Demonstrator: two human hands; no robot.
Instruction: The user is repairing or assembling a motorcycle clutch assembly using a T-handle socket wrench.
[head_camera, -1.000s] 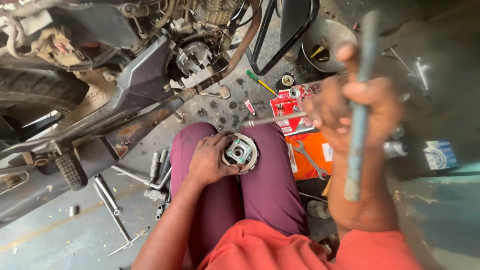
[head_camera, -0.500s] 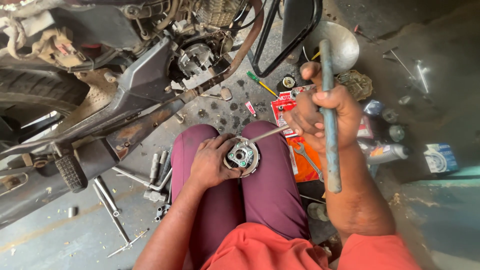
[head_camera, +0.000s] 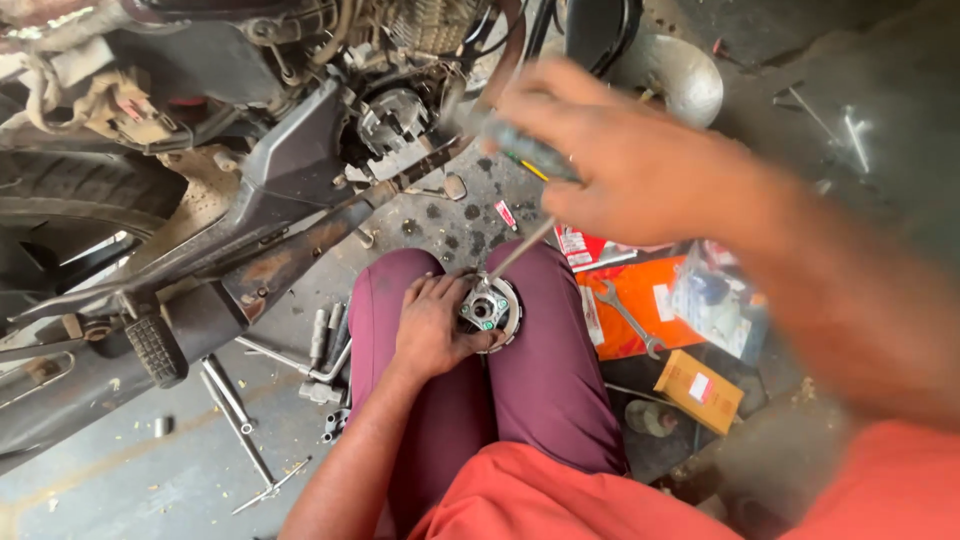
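My right hand has swung up close to the camera since a moment ago, fingers wrapped round a screwdriver whose tip now meets the round metal part, so prying looks underway. That part rests on my knees, left hand clasping its left edge.

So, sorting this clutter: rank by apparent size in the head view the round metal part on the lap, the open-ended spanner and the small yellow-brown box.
1. Round metal part and small yellow-brown box: look alike, unranked.
2. Open-ended spanner: slimmest.
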